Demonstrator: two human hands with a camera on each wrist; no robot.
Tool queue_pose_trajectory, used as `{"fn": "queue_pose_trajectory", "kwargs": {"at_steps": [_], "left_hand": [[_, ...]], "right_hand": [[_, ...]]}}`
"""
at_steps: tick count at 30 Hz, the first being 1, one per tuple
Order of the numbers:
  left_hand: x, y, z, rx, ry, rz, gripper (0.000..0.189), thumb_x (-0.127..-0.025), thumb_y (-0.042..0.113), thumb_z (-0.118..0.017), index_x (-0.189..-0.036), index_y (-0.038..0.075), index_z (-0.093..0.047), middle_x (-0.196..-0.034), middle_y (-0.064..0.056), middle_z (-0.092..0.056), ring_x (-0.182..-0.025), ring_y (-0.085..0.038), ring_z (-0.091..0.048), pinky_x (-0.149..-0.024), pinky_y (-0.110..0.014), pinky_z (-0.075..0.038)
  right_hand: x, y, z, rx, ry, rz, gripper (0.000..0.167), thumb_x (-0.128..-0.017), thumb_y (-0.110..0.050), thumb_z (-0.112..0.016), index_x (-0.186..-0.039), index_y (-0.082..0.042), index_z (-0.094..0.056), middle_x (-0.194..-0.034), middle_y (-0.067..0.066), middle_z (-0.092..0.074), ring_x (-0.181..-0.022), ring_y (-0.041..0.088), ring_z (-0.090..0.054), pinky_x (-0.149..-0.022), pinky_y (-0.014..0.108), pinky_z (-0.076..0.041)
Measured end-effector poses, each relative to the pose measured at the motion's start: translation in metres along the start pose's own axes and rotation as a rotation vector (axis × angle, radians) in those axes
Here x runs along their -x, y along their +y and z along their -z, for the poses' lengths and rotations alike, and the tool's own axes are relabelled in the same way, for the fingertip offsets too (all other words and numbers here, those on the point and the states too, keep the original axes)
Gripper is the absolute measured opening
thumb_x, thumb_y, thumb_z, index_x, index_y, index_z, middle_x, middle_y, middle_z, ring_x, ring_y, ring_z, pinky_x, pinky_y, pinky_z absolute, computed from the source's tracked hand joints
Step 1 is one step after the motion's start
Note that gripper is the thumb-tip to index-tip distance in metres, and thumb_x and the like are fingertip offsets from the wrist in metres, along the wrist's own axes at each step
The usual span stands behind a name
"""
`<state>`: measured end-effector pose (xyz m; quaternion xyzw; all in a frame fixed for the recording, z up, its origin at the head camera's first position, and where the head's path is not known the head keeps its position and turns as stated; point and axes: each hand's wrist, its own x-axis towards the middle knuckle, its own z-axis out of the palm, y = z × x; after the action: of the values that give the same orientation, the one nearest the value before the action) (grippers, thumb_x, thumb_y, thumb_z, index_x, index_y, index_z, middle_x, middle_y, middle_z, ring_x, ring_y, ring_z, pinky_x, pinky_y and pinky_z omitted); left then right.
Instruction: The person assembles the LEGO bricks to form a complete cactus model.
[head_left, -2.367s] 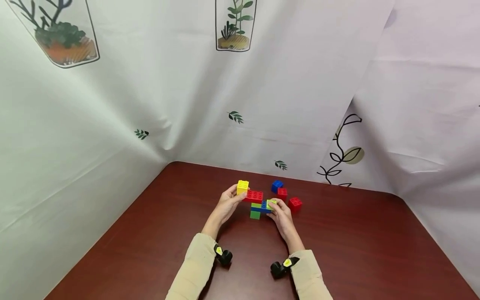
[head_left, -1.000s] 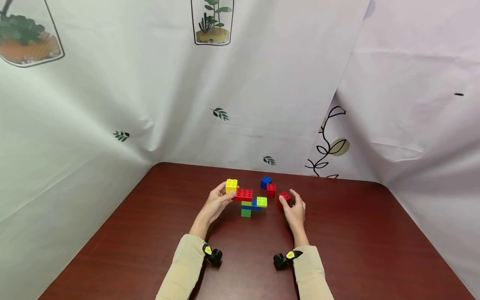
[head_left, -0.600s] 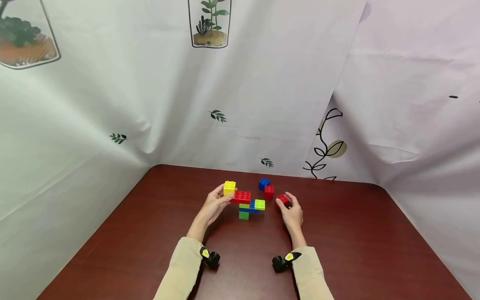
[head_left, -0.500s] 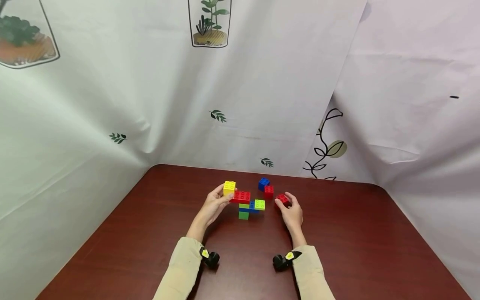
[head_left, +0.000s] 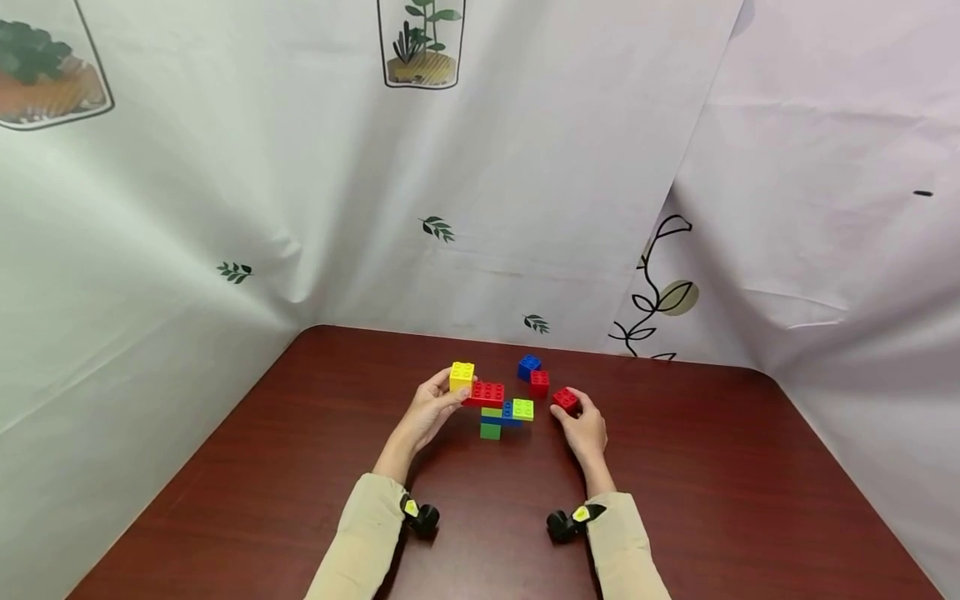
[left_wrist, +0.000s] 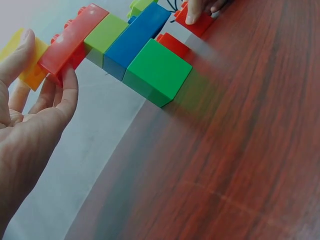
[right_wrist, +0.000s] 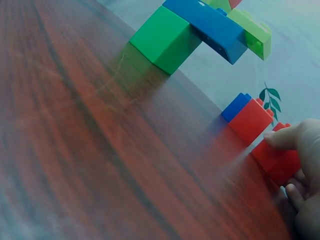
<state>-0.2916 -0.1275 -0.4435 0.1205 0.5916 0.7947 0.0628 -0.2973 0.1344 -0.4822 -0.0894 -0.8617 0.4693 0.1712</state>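
Simultaneously Held, Left and Right

Leftmost, the person's left hand (head_left: 427,412) gripped one end of a stepped stack of plastic bricks, the thumb against a yellow square brick (head_left: 462,375) and other fingers against the long red brick (head_left: 491,393) beneath it. Below came a lime-green brick (head_left: 492,412), a long blue brick (head_left: 499,421) and a green block (head_left: 490,432), which stood on the dark reddish-brown wood-grain counter (head_left: 720,492). A second lime-green brick (head_left: 522,409) topped the blue one's right end. Farther back sat a blue square brick (head_left: 528,367), just behind a red square brick (head_left: 539,383). Rightmost, the right hand (head_left: 587,428) had its fingers closed around another red square brick (head_left: 564,400), resting on the counter, apart from the stack.
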Motion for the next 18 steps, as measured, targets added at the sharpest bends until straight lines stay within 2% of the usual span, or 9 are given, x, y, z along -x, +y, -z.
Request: {"fn": "queue_pose_trajectory", "kwargs": {"at_steps": [6,12,15,18], "left_hand": [[0.0005,-0.0005,-0.0023,-0.018,0.000,0.010,0.052,-0.096,0.001,-0.055,-0.145,-0.001,-0.037,-0.137,-0.024,-0.049,-0.104,-0.010,-0.060,-0.090,-0.017,-0.052],[-0.0003,0.0002,-0.0039,-0.026,-0.020,0.018,0.052,-0.097,0.002,-0.055,-0.146,0.000,-0.036,-0.144,-0.029,-0.042,-0.108,-0.009,-0.059,-0.092,-0.016,-0.051],[-0.0017,0.0005,-0.0043,-0.027,-0.024,0.016,0.053,-0.096,0.003,-0.056,-0.145,0.000,-0.036,-0.144,-0.029,-0.042,-0.108,-0.010,-0.059,-0.093,-0.016,-0.051],[-0.0026,-0.0002,-0.0041,-0.034,-0.022,0.017,0.054,-0.096,0.004,-0.058,-0.146,0.001,-0.037,-0.144,-0.029,-0.043,-0.107,-0.010,-0.059,-0.092,-0.016,-0.051]], "right_hand": [[0.0017,-0.0003,-0.0022,-0.087,0.063,0.042,0.044,-0.088,-0.016,-0.072,-0.129,-0.006,-0.060,-0.118,0.024,-0.068,-0.103,0.038,-0.065,-0.090,0.049,-0.052],[0.0011,-0.0023,-0.0028,-0.214,0.082,0.073,0.041,-0.090,-0.012,-0.068,-0.128,0.000,-0.058,-0.118,0.027,-0.066,-0.106,0.039,-0.066,-0.094,0.050,-0.053],[0.0002,-0.0030,-0.0016,-0.230,0.052,0.076,0.040,-0.092,-0.015,-0.067,-0.127,0.001,-0.057,-0.111,0.027,-0.067,-0.089,0.032,-0.068,-0.083,0.038,-0.056],[-0.0001,-0.0025,-0.0013,-0.263,-0.021,0.064,0.040,-0.092,-0.017,-0.067,-0.126,0.000,-0.058,-0.102,0.025,-0.066,-0.068,0.017,-0.062,-0.066,0.022,-0.051]]}}
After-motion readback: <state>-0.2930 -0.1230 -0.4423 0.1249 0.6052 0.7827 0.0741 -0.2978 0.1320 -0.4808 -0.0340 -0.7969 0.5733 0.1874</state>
